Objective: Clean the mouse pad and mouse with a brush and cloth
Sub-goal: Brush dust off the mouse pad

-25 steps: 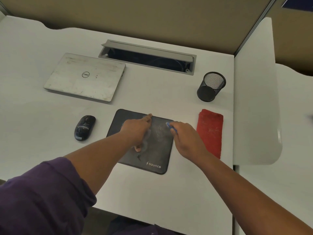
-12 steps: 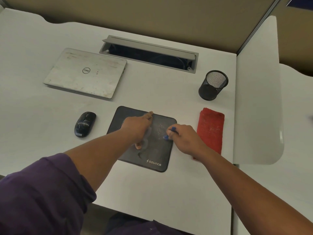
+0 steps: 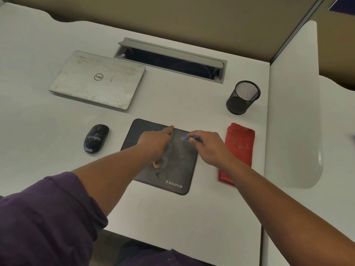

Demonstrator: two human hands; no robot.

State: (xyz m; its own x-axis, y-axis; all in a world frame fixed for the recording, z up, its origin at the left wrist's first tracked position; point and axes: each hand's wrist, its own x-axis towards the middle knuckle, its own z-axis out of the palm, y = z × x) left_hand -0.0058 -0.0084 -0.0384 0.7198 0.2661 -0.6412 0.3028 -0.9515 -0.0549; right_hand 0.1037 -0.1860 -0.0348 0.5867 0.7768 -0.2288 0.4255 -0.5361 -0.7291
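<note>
a black, square, soft mouse pad (image 3: 172,173) with a white "sounce" logo is lying flat near the middle of the white bench (image 3: 172,217), closer to its near edge than its far edge, and pale dusty smears are showing across its surface. the left hand (image 3: 155,144) is resting on the pad's left half, with its fingers (image 3: 170,129) stretched out straight toward the pad's far edge and its thumb pressing down on the pad, so it is holding nothing. the right hand (image 3: 208,146) is hovering over the pad's far right corner, its fingers curled and pinching a small blue brush (image 3: 189,138) whose tip is pointing left, at or just above the pad; contact cannot be told.

a black, glossy, oval computer mouse (image 3: 96,138) is sitting just left of the pad, apart from it. a folded red terry cloth (image 3: 240,144) is lying just right of the pad, near the bench's right edge, partly hidden by the right forearm. a closed silver laptop (image 3: 98,79) is lying toward the far left part of the bench, a grey open cable hatch (image 3: 171,60) is sitting near the far edge, and a black wire-mesh pen cup (image 3: 243,97) is standing upright near the far right corner, beyond the cloth.
</note>
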